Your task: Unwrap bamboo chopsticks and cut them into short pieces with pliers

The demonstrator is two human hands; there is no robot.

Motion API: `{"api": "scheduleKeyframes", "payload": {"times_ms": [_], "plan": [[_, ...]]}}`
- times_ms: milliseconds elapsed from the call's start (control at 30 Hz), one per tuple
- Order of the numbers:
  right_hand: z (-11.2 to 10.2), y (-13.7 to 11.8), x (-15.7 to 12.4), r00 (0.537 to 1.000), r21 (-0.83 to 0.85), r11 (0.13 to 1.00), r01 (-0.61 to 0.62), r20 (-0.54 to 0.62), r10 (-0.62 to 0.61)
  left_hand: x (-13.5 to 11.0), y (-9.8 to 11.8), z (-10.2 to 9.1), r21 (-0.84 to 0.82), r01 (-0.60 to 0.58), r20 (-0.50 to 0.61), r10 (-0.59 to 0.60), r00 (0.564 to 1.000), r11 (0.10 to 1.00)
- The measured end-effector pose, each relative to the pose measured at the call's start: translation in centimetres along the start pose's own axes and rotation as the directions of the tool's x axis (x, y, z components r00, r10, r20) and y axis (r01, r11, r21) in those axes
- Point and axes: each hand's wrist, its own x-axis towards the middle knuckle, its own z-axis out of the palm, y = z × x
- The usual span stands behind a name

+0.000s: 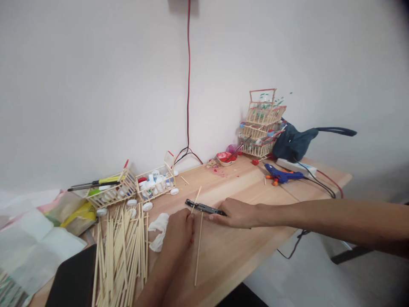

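My left hand (179, 228) is closed around a thin wooden stick (198, 194), which sticks up past its fingers. In my right hand (238, 212) is a narrow dark metal hand tool (207, 208), its far end lying across that stick. The tool's exact kind is not clear. A second wooden stick (198, 256) lies on the wooden table (236, 251), its upper end close under the tool. Left of my left arm is a large pile of loose wooden sticks (119, 256). A crumpled white tissue (158, 230) sits beside my left hand.
Two stick-built carts (156, 187) with white wheels hold small bottles near the wall. Stacked stick baskets (260, 128), a blue pouch (295, 143), a blue glue gun (283, 174) and a power strip (297, 167) occupy the back right. A red paint dish (226, 158) is behind.
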Motion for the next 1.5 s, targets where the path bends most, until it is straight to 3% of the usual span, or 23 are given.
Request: {"api": "scheduleKeyframes", "payload": {"times_ms": [100,267,367,700,933,1233,1367,1500], "plan": [[-0.2,-0.2,0.1,1.0,0.007,1.0,-0.01,0.002,0.01,0.0,-0.1,0.0,-0.001,0.007,-0.002,-0.007,1.0,1.0],[-0.4,-0.3,0.4,0.998,0.001,0.999,-0.042,-0.054,0.042,0.2,-0.3,-0.1,0.048,-0.061,-0.101,0.066,0.993,0.997],[-0.6,-0.1,0.6,0.994,-0.015,0.999,-0.045,-0.101,0.043,0.3,-0.2,-0.3,0.033,-0.041,-0.136,0.046,0.99,0.999],[-0.9,0.1,0.9,0.993,-0.07,0.994,-0.088,-0.089,0.082,0.2,0.2,-0.6,-0.079,-0.031,-0.167,0.018,0.986,0.996],[-0.1,0.9,1.4,0.992,-0.001,1.0,-0.025,-0.125,0.025,0.4,0.3,-0.9,0.016,-0.045,-0.209,0.047,0.977,0.999],[-0.1,2.5,1.8,0.988,-0.032,0.998,0.047,-0.143,-0.051,0.3,0.2,-1.0,0.111,0.004,-0.129,0.011,0.992,0.994],[-0.4,3.0,2.2,0.958,0.001,0.999,0.049,-0.284,-0.046,-0.5,0.9,-0.2,0.258,0.009,-0.053,0.005,0.999,0.966],[-0.5,2.2,3.8,0.872,0.188,0.975,0.119,-0.489,-0.012,-1.3,1.7,0.9,0.404,-0.007,0.084,-0.03,0.996,0.915]]}}
